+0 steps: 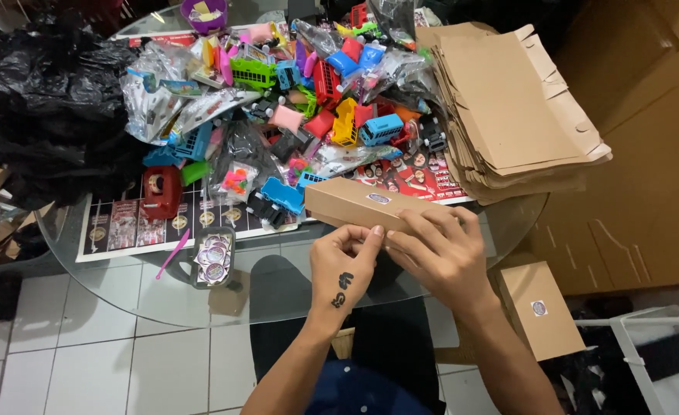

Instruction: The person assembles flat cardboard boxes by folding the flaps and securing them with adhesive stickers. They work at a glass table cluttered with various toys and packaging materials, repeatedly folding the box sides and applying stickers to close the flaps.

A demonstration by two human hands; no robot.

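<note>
At frame centre, above the glass tabletop [124,296], the left hand [345,265] and right hand [441,253] both grip a closed, stickered cardboard box [355,204], with another finished box [535,307] lower right and flat boxes [509,115] and toys [316,84] still piled behind.

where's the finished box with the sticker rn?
In the head view, the closed brown box sits low on the right, off the glass table, just right of the right hand and below the flat cardboard stack.

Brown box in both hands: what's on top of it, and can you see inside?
A small round sticker sits on the top face of the brown box. The left hand and right hand hold its near end. Its flaps are shut, so the contents are hidden.
</note>
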